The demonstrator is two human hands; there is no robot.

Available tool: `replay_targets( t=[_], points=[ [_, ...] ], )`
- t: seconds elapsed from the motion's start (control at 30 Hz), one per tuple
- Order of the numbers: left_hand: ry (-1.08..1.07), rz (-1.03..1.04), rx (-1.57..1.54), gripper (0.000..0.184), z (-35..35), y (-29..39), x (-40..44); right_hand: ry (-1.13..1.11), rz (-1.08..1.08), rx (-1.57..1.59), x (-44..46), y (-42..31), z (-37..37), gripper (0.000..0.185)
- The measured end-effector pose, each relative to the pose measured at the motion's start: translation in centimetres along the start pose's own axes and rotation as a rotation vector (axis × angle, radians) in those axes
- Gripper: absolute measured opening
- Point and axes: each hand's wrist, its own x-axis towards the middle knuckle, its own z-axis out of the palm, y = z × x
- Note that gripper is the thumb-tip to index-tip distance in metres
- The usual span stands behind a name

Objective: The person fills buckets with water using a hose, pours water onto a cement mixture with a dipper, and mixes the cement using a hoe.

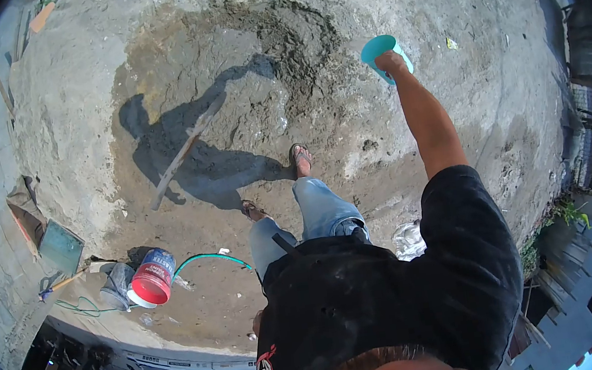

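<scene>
At the end of my outstretched arm, my right hand (pixel 390 62) grips a turquoise plastic container (pixel 377 48) by its rim, its round opening showing. Below and to the left of it lies wet, churned mud (pixel 298 51) on the ground. A wooden handle or stick (pixel 188 150) lies slanted across the wet patch, with my shadow over and around it. Near my left side, only a small part of my left hand (pixel 257 323) shows beside the black shirt; its fingers are hidden.
A red and blue bucket (pixel 155 276) stands at the lower left, with a green hose (pixel 212 255) running from it toward me. A glass-like panel (pixel 61 247) leans beyond it. Wooden poles and plants (pixel 562 215) line the right edge.
</scene>
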Motion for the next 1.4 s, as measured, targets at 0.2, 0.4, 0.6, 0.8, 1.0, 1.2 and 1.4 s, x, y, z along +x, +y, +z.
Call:
replay_targets(
  t=[0.2,0.4,0.6,0.8,1.0,1.2,1.4],
  points=[
    [0.022,0.016,0.015,0.031,2.0,0.2,-1.2,0.162,-0.044,-0.138,-3.7,-0.9,-2.4,0.044],
    [0.082,0.061,0.011,0.031,4.6,0.1,-3.0,0.27,0.014,-0.335,-2.8,-0.9,-4.9,0.046],
    [0.212,0.148,-0.786,0.026,10.6,-5.8,-2.0,0.725,0.07,-0.265,-1.5,-1.0,-8.9,0.037],
    [0.032,-0.273,-1.176,0.032,8.1,-4.8,-1.0,0.831,-0.004,-0.186,-4.4,-2.9,-14.1,0.046],
    [0.148,-0.575,-1.432,0.035,8.5,-7.8,1.3,0.87,-0.44,-0.209,-11.5,-10.1,-13.3,0.037],
    [0.304,-0.481,-1.597,0.056,5.7,-16.7,5.1,0.167,-0.745,0.794,-40.4,-24.8,4.3,0.026],
    [0.57,-0.165,-1.585,0.067,-10.3,-20.3,6.6,-0.377,-1.176,0.457,-61.4,-38.1,25.4,0.021]
  ],
)
